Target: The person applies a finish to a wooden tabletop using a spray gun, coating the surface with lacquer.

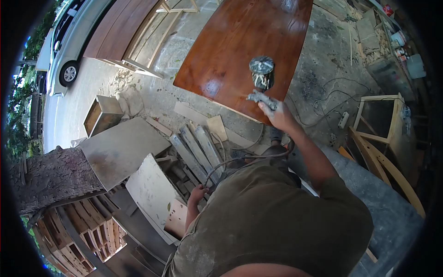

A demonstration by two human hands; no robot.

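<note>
My right hand grips a spray gun with a round metal cup on top, held over the near edge of a glossy red-brown wooden tabletop. A dark hose runs from the gun back along my arm and down to my left hand, which is closed around it near my hip. My olive shirt fills the lower middle of the view.
Loose boards and planks lie below the tabletop; a large grey panel and pale board at left. A second brown panel on a frame, a silver car, a wooden chair frame, cables.
</note>
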